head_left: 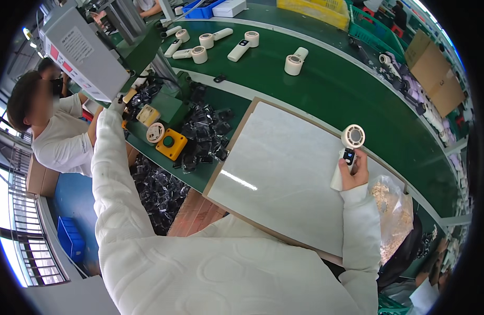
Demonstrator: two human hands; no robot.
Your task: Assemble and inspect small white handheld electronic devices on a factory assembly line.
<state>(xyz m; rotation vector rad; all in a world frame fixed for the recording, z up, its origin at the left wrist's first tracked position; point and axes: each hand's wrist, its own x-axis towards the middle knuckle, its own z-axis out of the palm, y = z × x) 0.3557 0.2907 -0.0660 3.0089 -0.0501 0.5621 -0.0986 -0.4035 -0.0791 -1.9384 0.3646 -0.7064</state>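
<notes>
The right hand (pixel 355 172) holds a white plastic handheld fan (pixel 348 155) with a ring-shaped head and small black display, its fingers closed around the handle, at the far edge of a glossy white rectangular board (pixel 273 168); a loosened grip could knock it there; the left hand (pixel 117 103), near a grey box-shaped machine (pixel 89 58), is mostly hidden, so I cannot tell its fingers' state; a careless sweep could scatter the shiny black pieces (pixel 206 128) on the green counter (pixel 201 181).

The handheld fan (pixel 348 155) is creamy white, the button box (pixel 171 150) yellow, the belt (pixel 326 89) green.
</notes>
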